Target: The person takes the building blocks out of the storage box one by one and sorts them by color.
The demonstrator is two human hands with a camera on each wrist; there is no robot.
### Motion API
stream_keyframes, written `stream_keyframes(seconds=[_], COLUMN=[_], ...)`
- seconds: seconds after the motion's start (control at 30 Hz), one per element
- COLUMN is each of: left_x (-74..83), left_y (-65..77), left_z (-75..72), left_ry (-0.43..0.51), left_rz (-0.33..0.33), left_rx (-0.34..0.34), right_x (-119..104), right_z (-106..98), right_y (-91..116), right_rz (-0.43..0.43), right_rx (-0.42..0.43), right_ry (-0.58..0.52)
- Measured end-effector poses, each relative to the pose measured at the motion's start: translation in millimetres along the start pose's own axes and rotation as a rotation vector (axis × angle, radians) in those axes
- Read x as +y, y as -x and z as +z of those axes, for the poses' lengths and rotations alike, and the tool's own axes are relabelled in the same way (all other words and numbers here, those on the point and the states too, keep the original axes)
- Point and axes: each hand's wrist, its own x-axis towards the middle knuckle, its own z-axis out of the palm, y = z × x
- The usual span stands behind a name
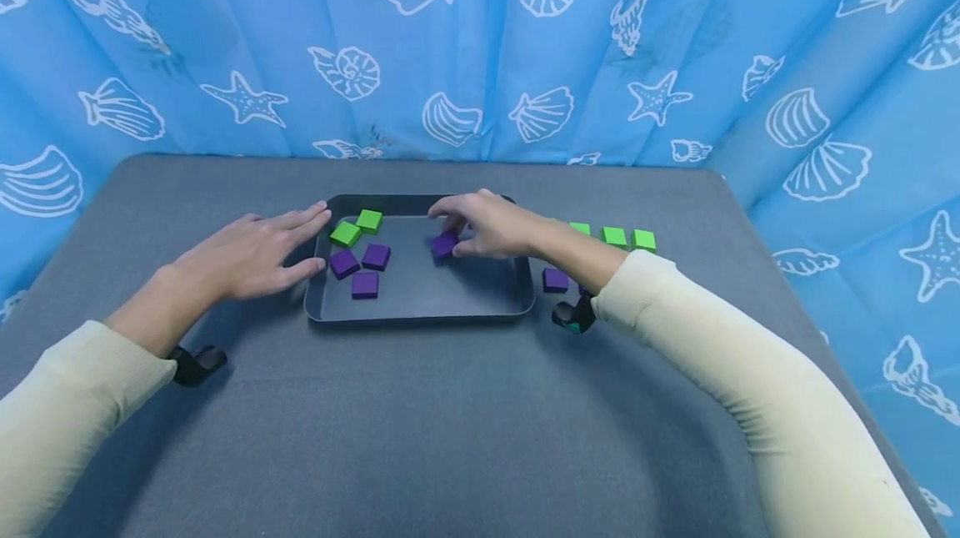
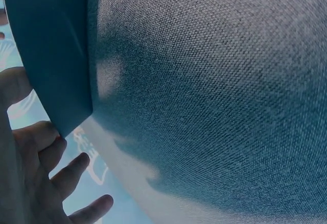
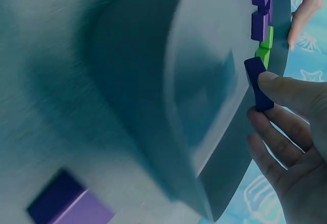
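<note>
A: What print showed in the head view?

B: White shell and starfish outlines (image 1: 542, 114) ran across a blue curtain (image 1: 285, 4) beyond both hands.

A: And the hands?

B: The right hand (image 1: 491, 225) pinched a purple block (image 1: 443, 244) between thumb and fingers, within a dark tray (image 1: 420, 320); whether the block touched the tray's floor could not be told. The left hand (image 1: 247, 258), fingers extended, reached the tray's left edge.

A: Edges and room?

B: Just right of the left hand sat three purple blocks (image 1: 365, 284) and two green blocks (image 1: 369, 221). A stretch of tray floor separated them from the right hand's grip. Past the tray's wall, to the right of that hand, lay a row of green blocks (image 1: 613, 237) and a lone-showing purple piece (image 1: 556, 279) beside the forearm (image 1: 573, 250). Gray tabletop (image 1: 465, 421) spread on the hands' near side.

A: The left wrist view?

B: Loosely spread fingers (image 2: 74, 175) stood at the tray's corner, the lower ones clear of its wall, with gray cloth to their right.

A: The right wrist view?

B: The thumb (image 3: 276, 83) pressed the held block's face; the tray's wall curved left of the hand.
</note>
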Motion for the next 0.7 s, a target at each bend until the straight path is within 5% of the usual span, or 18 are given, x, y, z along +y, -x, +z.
stream_keyframes(seconds=[0.7], left_x=[-1.4], left_y=[-1.3], left_z=[1.1], left_ry=[-0.013], left_rz=[0.002], left_rx=[-0.002], right_x=[44.0], right_z=[-22.6], right_y=[85.1], right_rz=[-0.005], right_rx=[0.172], right_ry=[-0.086])
